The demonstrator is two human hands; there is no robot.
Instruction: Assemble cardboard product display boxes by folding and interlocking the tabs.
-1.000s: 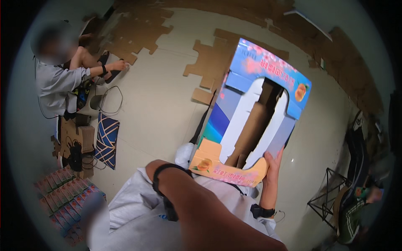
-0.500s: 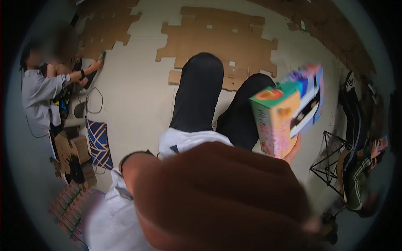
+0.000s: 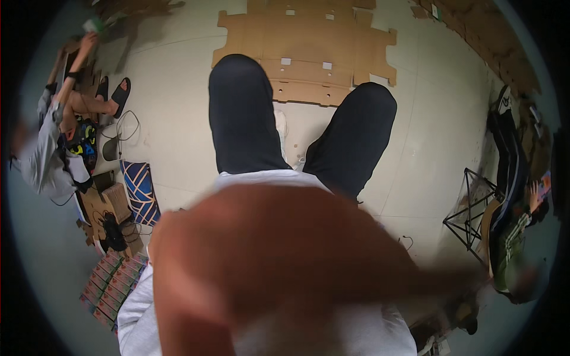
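My left hand point(image 3: 279, 243) is very close to the camera and badly blurred, covering the lower middle of the view. Its back fills most of what shows, and one long smeared shape stretches from it to the right. Whether its fingers are bent round anything is hidden. I cannot see my right hand. Beyond the left hand are my dark-trousered legs point(image 3: 243, 118), bent and apart, with a white shoe point(image 3: 281, 127) showing between them. No box is visible in my hands.
Flattened cardboard point(image 3: 309, 41) lies on the floor ahead. At left are a patterned cushion point(image 3: 140, 193), stacked colourful boxes point(image 3: 113, 285) and a person point(image 3: 44, 154) raising a small item. To the right stand a black wire frame point(image 3: 470, 213) and another person point(image 3: 509, 249).
The colourful box and my right hand have gone out of sight. My left hand has shifted left and nearer the camera. The person at left has raised an arm.
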